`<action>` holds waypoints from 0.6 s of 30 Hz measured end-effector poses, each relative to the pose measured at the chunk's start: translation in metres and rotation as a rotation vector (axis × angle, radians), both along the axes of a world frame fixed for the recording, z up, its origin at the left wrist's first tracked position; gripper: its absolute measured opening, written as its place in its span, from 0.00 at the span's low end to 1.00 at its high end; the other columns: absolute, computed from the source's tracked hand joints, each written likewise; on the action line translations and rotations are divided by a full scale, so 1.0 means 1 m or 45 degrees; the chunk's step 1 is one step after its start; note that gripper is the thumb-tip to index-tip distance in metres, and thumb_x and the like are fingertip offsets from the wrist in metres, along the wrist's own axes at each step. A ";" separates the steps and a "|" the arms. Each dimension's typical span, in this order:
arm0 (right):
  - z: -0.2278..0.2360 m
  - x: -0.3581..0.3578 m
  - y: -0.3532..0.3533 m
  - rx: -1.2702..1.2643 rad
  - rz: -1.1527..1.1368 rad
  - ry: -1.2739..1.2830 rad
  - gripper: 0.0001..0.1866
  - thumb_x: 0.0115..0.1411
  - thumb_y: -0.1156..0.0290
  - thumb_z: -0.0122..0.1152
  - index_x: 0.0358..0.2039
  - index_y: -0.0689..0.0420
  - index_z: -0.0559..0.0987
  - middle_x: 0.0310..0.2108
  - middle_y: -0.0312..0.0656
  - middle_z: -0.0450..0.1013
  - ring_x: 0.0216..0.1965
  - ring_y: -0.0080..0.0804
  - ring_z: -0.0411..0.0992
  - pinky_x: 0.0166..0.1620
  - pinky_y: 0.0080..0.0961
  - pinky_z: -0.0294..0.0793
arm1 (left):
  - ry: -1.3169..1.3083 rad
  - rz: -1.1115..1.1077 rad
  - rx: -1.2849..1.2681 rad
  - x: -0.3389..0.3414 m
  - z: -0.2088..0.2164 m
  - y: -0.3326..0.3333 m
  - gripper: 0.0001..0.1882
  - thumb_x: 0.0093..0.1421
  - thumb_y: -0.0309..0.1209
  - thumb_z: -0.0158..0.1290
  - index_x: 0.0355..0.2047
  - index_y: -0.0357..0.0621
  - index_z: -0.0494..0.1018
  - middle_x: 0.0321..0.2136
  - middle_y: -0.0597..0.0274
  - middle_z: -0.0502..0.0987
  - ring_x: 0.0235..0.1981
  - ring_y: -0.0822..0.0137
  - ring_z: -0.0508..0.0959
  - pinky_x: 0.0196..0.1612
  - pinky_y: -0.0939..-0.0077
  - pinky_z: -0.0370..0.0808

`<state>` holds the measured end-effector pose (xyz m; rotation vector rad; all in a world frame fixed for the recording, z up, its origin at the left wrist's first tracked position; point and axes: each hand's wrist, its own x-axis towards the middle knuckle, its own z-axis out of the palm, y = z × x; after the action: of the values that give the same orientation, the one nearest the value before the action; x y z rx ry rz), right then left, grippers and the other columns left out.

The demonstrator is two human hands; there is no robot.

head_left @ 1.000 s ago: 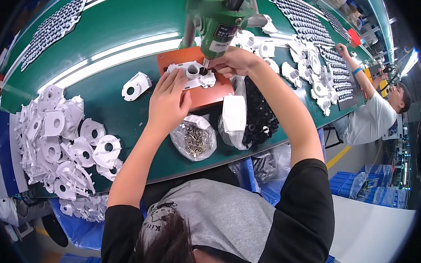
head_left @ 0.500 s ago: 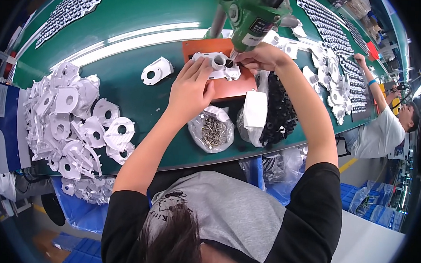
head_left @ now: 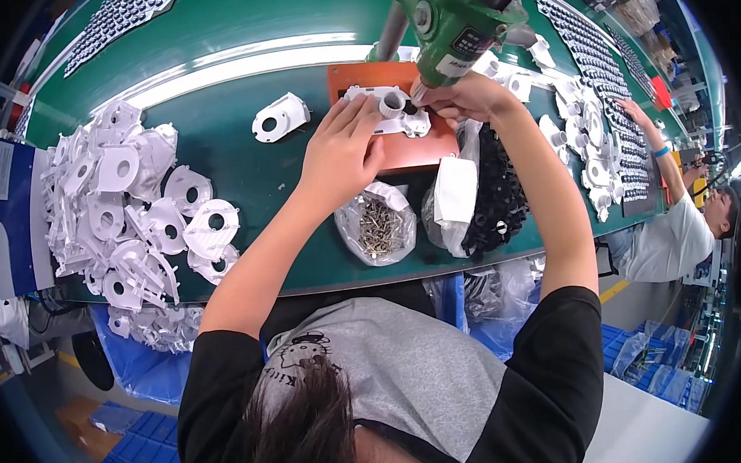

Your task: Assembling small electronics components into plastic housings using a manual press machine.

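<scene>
A white plastic housing [head_left: 416, 125] with a round tube lies on an orange board [head_left: 408, 155]. My left hand [head_left: 341, 144] grips its left end, fingers laid across the top and thumb along the near side. A small black part [head_left: 410, 108] sits in the housing beside the tube. My right hand [head_left: 471, 98] is at the housing's right end, fingers pinched together near the tip of a green press-like tool [head_left: 452, 39] that comes down from above. What those fingertips hold is hidden.
Left are a heap of white plastic parts [head_left: 122, 168] and a single white cover [head_left: 281, 118]. Nearer me lie a bag of screws [head_left: 378, 223], a white packet [head_left: 455, 192] and black parts [head_left: 500, 192]. More white parts [head_left: 594, 151] and a co-worker's arm [head_left: 648, 129] are right.
The view has shifted slightly, so the bench things sit a little further right. My hands keep their places on the housing. The co-worker's hand has moved a little.
</scene>
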<state>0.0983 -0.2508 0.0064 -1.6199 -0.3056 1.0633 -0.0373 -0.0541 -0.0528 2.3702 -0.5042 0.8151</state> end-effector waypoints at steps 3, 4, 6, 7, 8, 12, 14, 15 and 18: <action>0.005 -0.006 0.008 -0.315 -0.040 -0.236 0.07 0.52 0.75 0.61 0.32 0.58 0.75 0.19 0.29 0.66 0.14 0.09 0.54 0.15 0.11 0.49 | 0.006 0.005 0.007 0.000 -0.001 0.001 0.14 0.50 0.28 0.51 0.38 0.36 0.71 0.45 0.49 0.73 0.50 0.54 0.71 0.56 0.59 0.65; 0.004 -0.005 0.007 -0.315 -0.042 -0.236 0.07 0.52 0.75 0.61 0.32 0.58 0.75 0.19 0.29 0.66 0.14 0.09 0.54 0.15 0.11 0.49 | 0.010 0.005 0.005 0.001 -0.001 0.001 0.14 0.50 0.28 0.51 0.38 0.36 0.71 0.45 0.49 0.73 0.50 0.54 0.72 0.56 0.59 0.65; -0.002 -0.002 0.006 -0.360 0.050 -0.367 0.07 0.53 0.76 0.60 0.31 0.55 0.71 0.20 0.28 0.65 0.14 0.12 0.53 0.17 0.13 0.50 | 0.010 0.003 0.006 0.001 -0.001 0.001 0.14 0.50 0.28 0.51 0.38 0.36 0.71 0.45 0.49 0.73 0.50 0.54 0.72 0.56 0.59 0.65; -0.003 -0.002 0.006 -0.360 0.051 -0.368 0.07 0.53 0.76 0.60 0.31 0.55 0.71 0.20 0.28 0.65 0.14 0.12 0.53 0.17 0.13 0.50 | 0.009 0.003 0.006 0.001 -0.001 0.002 0.15 0.50 0.28 0.51 0.38 0.36 0.71 0.45 0.49 0.73 0.50 0.54 0.72 0.56 0.59 0.65; -0.005 -0.001 0.006 -0.343 0.078 -0.368 0.07 0.53 0.76 0.60 0.31 0.55 0.71 0.20 0.29 0.66 0.15 0.12 0.54 0.17 0.14 0.53 | 0.007 0.006 0.004 0.001 -0.001 0.003 0.15 0.50 0.28 0.51 0.38 0.36 0.71 0.45 0.49 0.73 0.50 0.54 0.72 0.56 0.59 0.65; -0.004 0.039 -0.025 -0.280 0.182 -0.692 0.07 0.54 0.73 0.58 0.34 0.60 0.77 0.23 0.37 0.72 0.22 0.21 0.70 0.25 0.19 0.68 | -0.023 -0.022 0.006 0.003 -0.002 0.003 0.14 0.50 0.27 0.51 0.37 0.35 0.72 0.44 0.48 0.74 0.49 0.54 0.72 0.56 0.59 0.65; 0.013 0.084 -0.031 -0.110 0.007 -1.001 0.13 0.56 0.71 0.56 0.42 0.59 0.75 0.34 0.40 0.74 0.32 0.24 0.73 0.36 0.23 0.73 | -0.013 -0.016 0.012 0.001 -0.004 0.006 0.14 0.49 0.26 0.52 0.38 0.36 0.72 0.45 0.50 0.73 0.49 0.53 0.72 0.55 0.59 0.65; 0.043 0.091 -0.018 0.125 -0.188 -0.936 0.17 0.56 0.69 0.57 0.47 0.57 0.73 0.40 0.39 0.73 0.38 0.23 0.72 0.39 0.23 0.73 | -0.011 0.005 0.019 -0.001 -0.004 0.010 0.13 0.49 0.26 0.52 0.37 0.36 0.72 0.45 0.50 0.73 0.49 0.53 0.72 0.55 0.59 0.65; 0.067 0.110 -0.056 0.217 -0.323 -1.069 0.15 0.56 0.66 0.56 0.43 0.56 0.73 0.37 0.39 0.73 0.37 0.24 0.71 0.41 0.26 0.71 | -0.037 -0.116 0.028 0.006 0.002 -0.006 0.14 0.48 0.26 0.52 0.36 0.36 0.72 0.45 0.49 0.73 0.50 0.53 0.71 0.55 0.59 0.65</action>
<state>0.2078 -0.3072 0.0735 -1.8186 -0.6967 0.1148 -0.0312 -0.0602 -0.0505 2.3402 -0.6311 0.8077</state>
